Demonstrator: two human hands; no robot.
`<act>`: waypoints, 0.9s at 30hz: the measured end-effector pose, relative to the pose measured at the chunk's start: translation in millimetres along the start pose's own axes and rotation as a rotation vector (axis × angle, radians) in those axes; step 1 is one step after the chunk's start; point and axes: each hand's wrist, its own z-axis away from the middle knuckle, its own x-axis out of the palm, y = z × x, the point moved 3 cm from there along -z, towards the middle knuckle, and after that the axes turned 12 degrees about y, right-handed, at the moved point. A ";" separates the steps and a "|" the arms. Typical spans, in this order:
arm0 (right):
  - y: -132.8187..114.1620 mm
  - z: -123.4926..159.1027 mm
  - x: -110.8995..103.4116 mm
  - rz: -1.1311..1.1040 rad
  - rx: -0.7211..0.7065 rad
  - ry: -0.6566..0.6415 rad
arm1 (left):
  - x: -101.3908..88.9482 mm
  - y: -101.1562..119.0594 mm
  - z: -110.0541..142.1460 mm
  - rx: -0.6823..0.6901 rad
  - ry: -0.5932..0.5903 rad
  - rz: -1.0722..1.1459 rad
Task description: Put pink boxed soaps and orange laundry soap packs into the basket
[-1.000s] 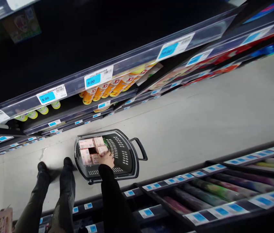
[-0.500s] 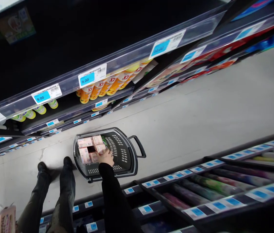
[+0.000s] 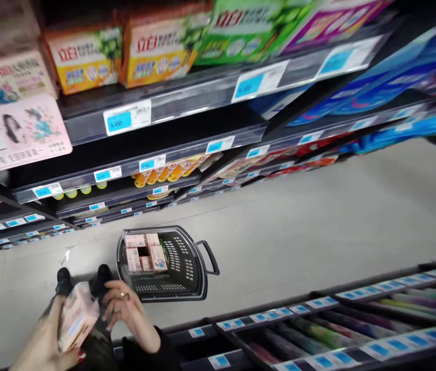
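Left hand (image 3: pixel 46 334) curled in grip; right hand (image 3: pixel 125 305) open near it, loosely spread, slightly bent.

The right hand (image 3: pixel 127 306) has moved from the basket (image 3: pixel 187 283) toward the pink pack (image 3: pixel 79 317).

A pink boxed pack (image 3: pixel 77 322) is slanting in the left hand (image 3: pixel 48 330), its translucent wrap (image 3: pixel 82 289) bunching at the far end.

The pack (image 3: pixel 80 315) was pale pink; the basket (image 3: pixel 181 278) was dark grey with rows of pale slots (image 3: pixel 189 269). The floor (image 3: pixel 279 221) was light grey; the price tag (image 3: pixel 127 117) was white and blue.
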 end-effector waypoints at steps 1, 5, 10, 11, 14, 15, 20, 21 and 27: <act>-13.7 14.2 19.7 -0.106 0.006 -0.125 | -8.1 9.1 8.8 0.034 -0.019 -0.114; -72.2 52.1 58.6 -0.079 -0.072 -0.201 | -39.0 45.5 28.0 0.283 0.096 -0.401; -109.8 75.3 72.8 0.073 -0.245 -0.109 | -71.6 41.9 54.2 0.457 0.182 -0.445; -111.5 79.3 74.5 0.061 -0.268 -0.095 | -77.4 35.5 59.1 0.465 0.188 -0.423; -113.2 91.3 79.0 0.004 -0.298 -0.039 | -91.1 15.4 70.3 0.513 0.195 -0.306; -114.4 95.3 80.8 -0.004 -0.299 -0.029 | -94.6 10.7 73.0 0.549 0.207 -0.255; -126.7 110.6 94.3 -0.066 -0.202 -0.204 | -110.6 11.1 80.8 0.575 0.260 0.087; -128.5 111.6 96.2 -0.077 -0.172 -0.258 | -112.8 13.9 80.6 0.519 0.217 0.158; -113.3 98.0 93.2 0.039 0.035 -0.241 | -111.1 16.0 68.8 0.360 0.004 0.413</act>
